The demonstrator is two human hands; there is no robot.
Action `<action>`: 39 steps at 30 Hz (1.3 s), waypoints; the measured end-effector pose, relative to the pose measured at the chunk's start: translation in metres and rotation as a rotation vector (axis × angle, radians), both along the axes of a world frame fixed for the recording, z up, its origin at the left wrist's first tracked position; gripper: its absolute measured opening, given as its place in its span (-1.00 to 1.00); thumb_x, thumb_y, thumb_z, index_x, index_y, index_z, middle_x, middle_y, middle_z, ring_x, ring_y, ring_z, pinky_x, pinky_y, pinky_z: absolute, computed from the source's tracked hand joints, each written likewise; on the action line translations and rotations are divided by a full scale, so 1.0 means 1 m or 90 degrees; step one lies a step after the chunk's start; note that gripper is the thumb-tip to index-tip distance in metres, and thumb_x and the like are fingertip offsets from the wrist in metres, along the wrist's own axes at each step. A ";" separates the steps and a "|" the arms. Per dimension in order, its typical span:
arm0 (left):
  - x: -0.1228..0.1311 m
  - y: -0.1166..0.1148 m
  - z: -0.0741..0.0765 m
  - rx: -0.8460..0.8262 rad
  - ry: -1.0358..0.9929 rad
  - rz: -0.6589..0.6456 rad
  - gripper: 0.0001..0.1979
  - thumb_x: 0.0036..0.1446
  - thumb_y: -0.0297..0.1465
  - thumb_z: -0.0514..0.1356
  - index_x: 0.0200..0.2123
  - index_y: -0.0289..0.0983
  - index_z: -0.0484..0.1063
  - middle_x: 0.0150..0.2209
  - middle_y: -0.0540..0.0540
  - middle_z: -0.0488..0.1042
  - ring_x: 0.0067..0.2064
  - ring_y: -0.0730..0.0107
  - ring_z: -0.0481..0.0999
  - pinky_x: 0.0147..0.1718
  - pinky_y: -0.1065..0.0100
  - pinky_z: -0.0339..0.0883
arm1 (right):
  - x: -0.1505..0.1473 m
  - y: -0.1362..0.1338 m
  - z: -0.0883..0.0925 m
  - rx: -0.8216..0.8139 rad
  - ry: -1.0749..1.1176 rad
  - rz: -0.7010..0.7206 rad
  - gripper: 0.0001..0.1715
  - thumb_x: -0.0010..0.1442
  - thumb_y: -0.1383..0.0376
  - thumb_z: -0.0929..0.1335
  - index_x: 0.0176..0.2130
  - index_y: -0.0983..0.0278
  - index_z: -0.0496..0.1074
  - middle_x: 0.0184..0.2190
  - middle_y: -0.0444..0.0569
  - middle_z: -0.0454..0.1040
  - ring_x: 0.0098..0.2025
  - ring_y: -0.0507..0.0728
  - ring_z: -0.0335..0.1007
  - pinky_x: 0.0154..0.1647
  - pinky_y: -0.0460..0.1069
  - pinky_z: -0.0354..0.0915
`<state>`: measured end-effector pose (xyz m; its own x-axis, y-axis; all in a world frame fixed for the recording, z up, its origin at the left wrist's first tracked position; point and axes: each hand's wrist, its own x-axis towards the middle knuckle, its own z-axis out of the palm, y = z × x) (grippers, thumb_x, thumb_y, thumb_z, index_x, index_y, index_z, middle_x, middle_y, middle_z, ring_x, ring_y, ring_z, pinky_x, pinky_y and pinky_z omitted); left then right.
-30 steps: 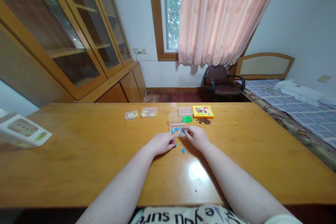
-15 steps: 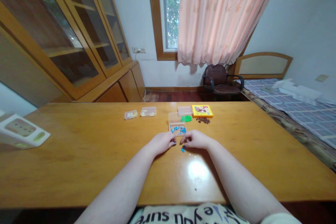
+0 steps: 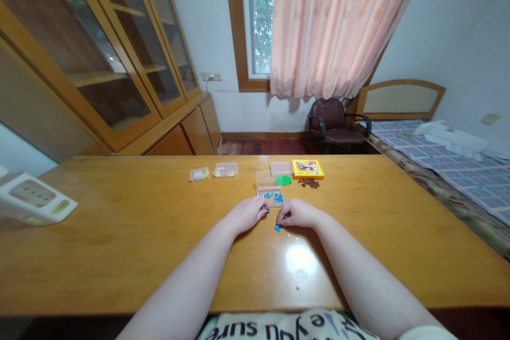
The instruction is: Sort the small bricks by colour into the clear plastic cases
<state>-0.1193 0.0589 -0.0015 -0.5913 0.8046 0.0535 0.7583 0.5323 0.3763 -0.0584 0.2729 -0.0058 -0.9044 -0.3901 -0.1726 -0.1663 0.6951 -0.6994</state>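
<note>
My left hand rests at the front left edge of an open clear box that holds small blue pieces. Its fingers are bent together, with a dark blue spot at the fingertips; what they hold is too small to name. Just right of it, my right hand has its fingers pinched down at a few loose blue pieces on the table. Whatever lies between those fingertips is hidden.
Behind the box lie green pieces, brown pieces, a yellow box and a clear lid or tray. Two clear boxes stand further left on the wooden table. A white object stands at the far left.
My left hand has moved slightly up toward the box. The fingers of my right hand have closed and come down to the loose blue pieces.
</note>
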 end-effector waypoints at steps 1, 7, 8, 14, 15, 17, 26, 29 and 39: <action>-0.003 0.001 -0.002 0.021 0.006 0.009 -0.87 0.18 -0.41 0.06 -0.23 -0.23 0.38 -0.23 -0.07 0.46 -0.21 0.31 0.45 -0.22 0.35 0.30 | 0.000 -0.001 0.001 0.005 0.000 -0.002 -0.77 -0.02 0.32 0.37 -0.31 0.21 0.60 -0.40 -0.12 0.59 -0.39 0.05 0.44 -0.34 -0.13 0.25; -0.016 0.007 -0.010 0.115 0.065 0.125 -0.82 0.20 -0.45 0.05 -0.15 -0.26 0.36 -0.17 -0.11 0.43 -0.13 0.30 0.44 -0.12 0.30 0.30 | 0.000 -0.005 0.003 0.018 0.009 -0.027 -0.80 -0.02 0.33 0.37 -0.34 0.23 0.60 -0.39 -0.11 0.59 -0.38 0.05 0.44 -0.34 -0.13 0.24; -0.016 0.006 -0.010 0.121 0.075 0.141 -0.81 0.19 -0.45 0.05 -0.12 -0.26 0.35 -0.16 -0.12 0.42 -0.12 0.29 0.43 -0.11 0.29 0.30 | 0.000 -0.005 0.003 0.020 0.016 -0.029 -0.80 -0.01 0.33 0.37 -0.35 0.23 0.60 -0.39 -0.12 0.59 -0.38 0.06 0.44 -0.33 -0.13 0.24; -0.002 0.000 0.001 0.094 0.055 0.014 -0.86 0.16 -0.42 0.12 -0.19 -0.21 0.40 -0.18 -0.06 0.44 -0.15 0.33 0.44 -0.14 0.34 0.30 | 0.000 -0.004 -0.002 0.022 0.043 -0.028 -0.79 -0.01 0.38 0.35 -0.36 0.24 0.58 -0.42 -0.13 0.58 -0.41 0.05 0.43 -0.37 -0.12 0.23; 0.002 0.000 0.002 0.081 0.038 -0.038 -0.88 0.14 -0.41 0.14 -0.23 -0.20 0.41 -0.20 -0.05 0.45 -0.16 0.34 0.44 -0.15 0.36 0.29 | -0.001 -0.004 -0.004 0.015 0.047 -0.026 -0.80 0.00 0.38 0.34 -0.36 0.24 0.58 -0.43 -0.12 0.57 -0.42 0.05 0.42 -0.38 -0.12 0.22; 0.008 0.000 0.005 0.062 0.005 -0.123 -0.90 0.12 -0.39 0.18 -0.25 -0.20 0.43 -0.21 -0.03 0.45 -0.16 0.37 0.44 -0.16 0.39 0.29 | -0.002 -0.003 -0.006 -0.005 0.085 -0.036 -0.83 0.03 0.37 0.34 -0.39 0.26 0.57 -0.46 -0.11 0.55 -0.43 0.05 0.40 -0.39 -0.11 0.22; 0.017 0.009 0.004 0.012 -0.033 -0.177 -0.80 0.11 -0.32 0.20 -0.16 -0.13 0.47 -0.20 -0.03 0.43 -0.17 0.36 0.44 -0.16 0.39 0.29 | -0.011 0.005 -0.013 -0.053 0.347 -0.312 -0.77 0.14 0.28 0.31 -0.27 0.28 0.54 -0.44 -0.02 0.50 -0.43 0.06 0.34 -0.37 -0.06 0.26; 0.018 0.010 0.004 -0.005 -0.027 -0.187 -0.81 0.12 -0.34 0.18 -0.17 -0.12 0.49 -0.21 -0.03 0.43 -0.17 0.36 0.43 -0.16 0.40 0.29 | -0.010 0.002 -0.017 -0.016 0.296 -0.279 -0.73 0.15 0.29 0.30 -0.19 0.26 0.53 -0.38 -0.02 0.53 -0.39 0.07 0.38 -0.32 -0.04 0.27; 0.011 0.007 0.000 -0.029 0.023 -0.047 -0.91 0.13 -0.38 0.14 -0.29 -0.20 0.42 -0.26 -0.03 0.44 -0.21 0.34 0.44 -0.21 0.39 0.28 | 0.001 -0.007 -0.004 0.038 0.199 -0.082 -0.84 0.08 0.27 0.35 -0.37 0.25 0.54 -0.49 -0.11 0.51 -0.47 0.02 0.33 -0.44 -0.12 0.14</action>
